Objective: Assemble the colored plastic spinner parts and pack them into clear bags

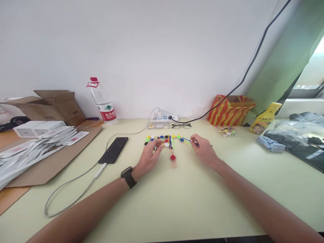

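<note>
White wall is backing a pale green desk (177, 202), and the person is sitting at it with both forearms reaching forward. Near the far edge a row of small coloured discs (162, 137) and thin rods is lying just in front of a power strip (162, 118) and glasses (181, 126). One red disc (172, 157) is sitting apart from the row, nearer the person and between the hands.

The right hand (204, 152) is pinching a thin blue stick (187, 139) at its near end, thumb and forefinger closed narrowly on it, with the free end pointing left toward the row. The left hand (149, 157) is resting on the left part of the row with its fingers curled down among the pieces; I cannot tell whether they are gripping one.

These pieces are looking like light, hard plastic: stiff and smooth, and likely to skid or roll on the slick desk under a nudge. The stick is probably best taken near one end by the fingertips, and a disc by its rim.

A phone (113, 150) is lying on its cable to the left, a bottle (103, 103) is standing by the wall, and a striped bag (229, 109) is sitting to the right
</note>
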{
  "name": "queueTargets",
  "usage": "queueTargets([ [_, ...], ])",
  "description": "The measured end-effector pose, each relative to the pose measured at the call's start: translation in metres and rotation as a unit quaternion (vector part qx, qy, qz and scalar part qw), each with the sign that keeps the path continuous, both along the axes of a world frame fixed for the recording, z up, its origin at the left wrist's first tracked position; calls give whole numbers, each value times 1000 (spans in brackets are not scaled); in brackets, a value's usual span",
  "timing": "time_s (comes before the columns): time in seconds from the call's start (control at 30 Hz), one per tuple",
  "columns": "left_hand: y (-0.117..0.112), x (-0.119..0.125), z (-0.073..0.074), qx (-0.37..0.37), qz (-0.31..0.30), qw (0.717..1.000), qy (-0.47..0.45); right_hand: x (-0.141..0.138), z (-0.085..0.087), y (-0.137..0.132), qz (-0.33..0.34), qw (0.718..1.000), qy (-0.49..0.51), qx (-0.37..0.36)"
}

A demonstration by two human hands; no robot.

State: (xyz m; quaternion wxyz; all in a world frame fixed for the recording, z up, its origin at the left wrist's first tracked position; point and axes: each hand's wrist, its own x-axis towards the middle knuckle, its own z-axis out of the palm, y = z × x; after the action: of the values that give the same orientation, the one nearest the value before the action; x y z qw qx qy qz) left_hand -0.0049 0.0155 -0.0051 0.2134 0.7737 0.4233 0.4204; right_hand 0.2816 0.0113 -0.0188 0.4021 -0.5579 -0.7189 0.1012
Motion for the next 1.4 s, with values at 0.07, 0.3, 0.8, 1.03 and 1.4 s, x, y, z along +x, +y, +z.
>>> queueTargets([
  [0.07, 0, 0, 0, -1, 0, 1000, 2, -1, 0, 0, 1, 1000, -3, -5],
  [0.3, 1, 0, -2, 4, -3, 1000, 5, -1, -3, 3, 2, 1000, -12, -15],
  [0.8, 1, 0, -2, 1, -4, 1000, 3, 6, 3, 2, 5, 986, -165, 0],
  [1.03, 1, 0, -3, 0, -5, 1000, 7, 7, 18, -7, -32, 981, -192, -23],
  [1.4, -1, 0, -2, -6, -10, 1000, 4, 11, 54, -28, 53, 983, -156, -87],
])
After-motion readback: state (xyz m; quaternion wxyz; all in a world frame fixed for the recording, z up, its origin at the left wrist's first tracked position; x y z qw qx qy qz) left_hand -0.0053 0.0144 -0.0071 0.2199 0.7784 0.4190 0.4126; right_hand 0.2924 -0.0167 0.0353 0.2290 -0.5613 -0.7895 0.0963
